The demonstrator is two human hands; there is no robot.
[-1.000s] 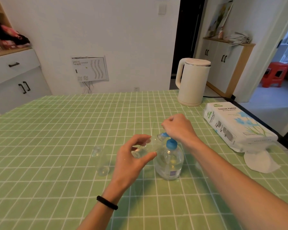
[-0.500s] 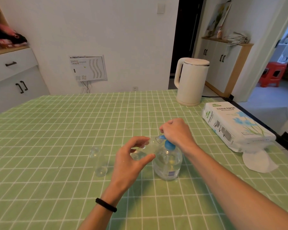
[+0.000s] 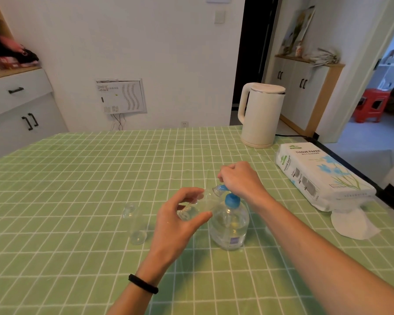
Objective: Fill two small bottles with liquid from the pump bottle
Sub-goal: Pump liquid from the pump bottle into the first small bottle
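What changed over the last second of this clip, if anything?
The right hand pushed the pump head down about half a second ago and has since let it rise again, so the blue collar shows fully once more. The left hand still holds a small bottle tilted, its mouth at the nozzle. The pump bottle, the second small bottle and the kettle stayed put.

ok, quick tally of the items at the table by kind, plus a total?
Small clear bottles: 2 (held bottle in the left hand, standing bottle)
Pump bottle: 1, right hand on its pump head
Kettle: 1
Tissue pack: 1
Tissue sheet: 1
Total: 6
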